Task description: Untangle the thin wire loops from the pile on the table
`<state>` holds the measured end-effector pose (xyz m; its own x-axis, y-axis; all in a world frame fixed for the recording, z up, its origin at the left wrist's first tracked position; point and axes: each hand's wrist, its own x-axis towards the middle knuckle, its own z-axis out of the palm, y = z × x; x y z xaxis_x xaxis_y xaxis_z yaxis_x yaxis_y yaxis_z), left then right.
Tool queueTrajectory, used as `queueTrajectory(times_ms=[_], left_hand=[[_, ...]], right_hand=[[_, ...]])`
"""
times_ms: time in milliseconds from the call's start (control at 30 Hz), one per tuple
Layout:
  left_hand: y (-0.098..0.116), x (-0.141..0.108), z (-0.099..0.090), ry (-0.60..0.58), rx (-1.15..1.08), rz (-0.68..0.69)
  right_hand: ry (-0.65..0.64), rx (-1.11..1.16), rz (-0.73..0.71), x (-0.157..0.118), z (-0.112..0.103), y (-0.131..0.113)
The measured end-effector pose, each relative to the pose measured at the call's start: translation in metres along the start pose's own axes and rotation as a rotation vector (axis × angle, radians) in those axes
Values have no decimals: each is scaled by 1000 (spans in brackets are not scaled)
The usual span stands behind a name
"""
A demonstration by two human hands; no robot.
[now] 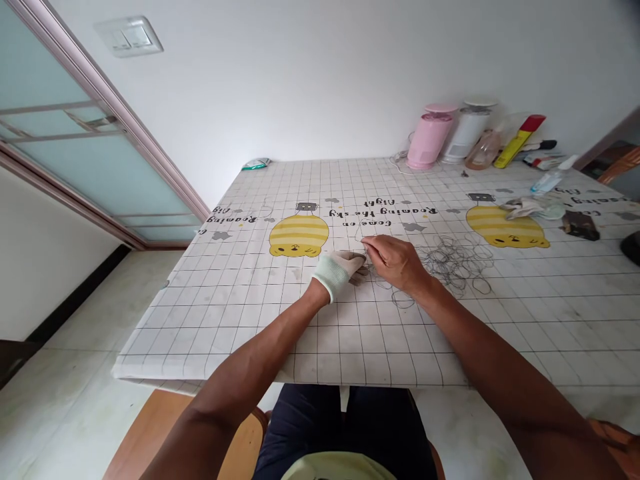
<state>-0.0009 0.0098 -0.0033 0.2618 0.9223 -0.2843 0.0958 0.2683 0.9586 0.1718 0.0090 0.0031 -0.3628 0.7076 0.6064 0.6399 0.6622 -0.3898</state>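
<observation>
My left hand [345, 265], in a whitish glove with a pale green cuff, is closed with its fingertips close to my right hand. Whatever its fingers hold is too small to make out. Bare and pinched, my right hand [393, 259] has a thin strand showing faintly at its fingertips, seemingly part of a thin grey loop. Under and beside the right wrist lies a loose, tangled pile of thin grey loops [453, 265]; I cannot tell whether they are wire or elastic. A few loops spread out below the right hand.
A checked tablecloth [210, 327] with yellow bear prints covers the table. Along the wall stand a pink cylinder [430, 140], a white one [465, 133], a clear bottle [483, 152] and a yellow can [515, 147]. A glove [530, 205] and dark block [580, 225] lie right.
</observation>
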Motion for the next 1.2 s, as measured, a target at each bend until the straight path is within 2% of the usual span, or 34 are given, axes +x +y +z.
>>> queueTrajectory(times_ms=[200, 333, 433, 533, 700, 900, 1033, 1133, 1200], left_hand=[[-2, -2, -5, 19, -84, -22], [9, -11, -20, 199, -126, 20], [15, -13, -27, 265, -67, 28], [16, -13, -25, 229, -14, 15], [16, -14, -18, 156, -77, 42], [13, -14, -17, 123, -81, 29], [13, -10, -19, 184, -61, 111], [15, -8, -28, 241, -121, 224], [18, -7, -36, 274, -177, 252]], right_hand=[[16, -26, 3, 0, 3, -3], [27, -18, 15, 0, 3, -2], [-5, 25, 35, 1, 5, -3], [9, 50, 40, 0, 5, -2], [56, 44, 52, 1, 2, 1], [90, 182, 135, 2, 1, -3], [101, 221, 146, 2, 3, -4], [102, 240, 134, 1, 5, -3], [104, 267, 142, 1, 6, -2]])
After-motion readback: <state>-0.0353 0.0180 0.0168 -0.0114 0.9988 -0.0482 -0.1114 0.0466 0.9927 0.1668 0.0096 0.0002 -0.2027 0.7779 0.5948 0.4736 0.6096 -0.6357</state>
